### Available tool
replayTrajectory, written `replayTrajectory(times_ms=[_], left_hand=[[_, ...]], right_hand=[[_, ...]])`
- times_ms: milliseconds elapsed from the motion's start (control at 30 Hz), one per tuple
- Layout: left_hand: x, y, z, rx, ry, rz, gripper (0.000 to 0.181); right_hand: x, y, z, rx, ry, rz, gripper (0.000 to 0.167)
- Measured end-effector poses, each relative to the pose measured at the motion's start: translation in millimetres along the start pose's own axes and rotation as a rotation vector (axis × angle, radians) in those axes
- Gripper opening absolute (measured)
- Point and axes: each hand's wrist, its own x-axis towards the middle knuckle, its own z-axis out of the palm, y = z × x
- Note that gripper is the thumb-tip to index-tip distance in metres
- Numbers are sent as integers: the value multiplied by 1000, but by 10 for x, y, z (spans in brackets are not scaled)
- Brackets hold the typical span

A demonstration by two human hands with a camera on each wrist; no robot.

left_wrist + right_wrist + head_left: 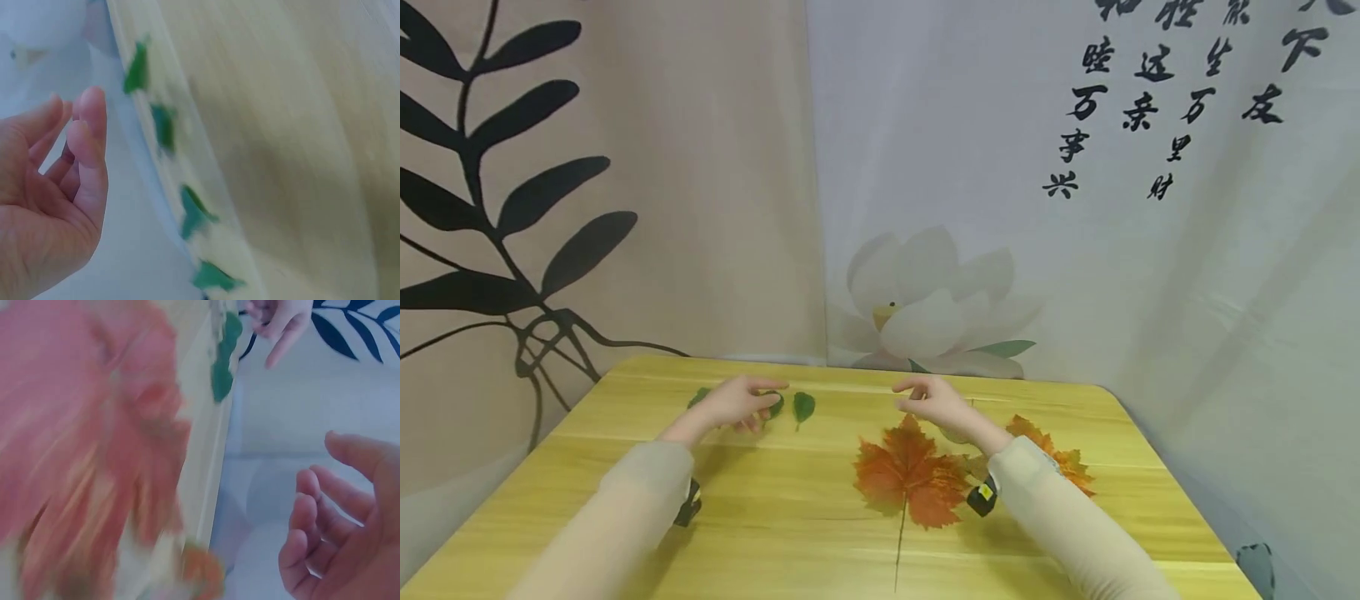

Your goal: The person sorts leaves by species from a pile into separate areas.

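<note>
My left hand [730,403] hovers over the far left of the table with its fingers loosely bent and nothing in them. Beneath and beside it lie small green leaves, one [803,407] just right of the fingertips; the left wrist view shows several in a row, one a green leaf [164,127]. My right hand [937,403] is held above the far middle, fingers relaxed and holding nothing. Nearest to it is a large orange-red maple leaf [912,475] with a long thin stem, which looks blurred in the right wrist view. A second orange maple leaf [1051,450] is partly hidden by my right forearm.
The yellow wood-grain table [790,533] ends at a hanging cloth [715,208] printed with dark leaves, a pale flower and black characters. Black wrist cameras, one on the right wrist [982,497], hang under both sleeves. A yellowish leaf [976,467] lies by the right sleeve.
</note>
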Motion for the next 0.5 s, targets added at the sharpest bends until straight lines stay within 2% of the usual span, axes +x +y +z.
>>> replayTrajectory(times_ms=[133,233,367,500], left_hand=[[114,205,134,35,-32,76,40],[201,334,271,26,-50,118,36],[321,450,473,2,-56,172,32],[440,563,698,-19,-51,243,31]], right_hand=[[-221,210,-213,-30,38,22,30],[-340,323,-369,-49,72,37,28],[-474,411,-532,-78,103,25,26],[-594,498,-630,-132,90,7,24]])
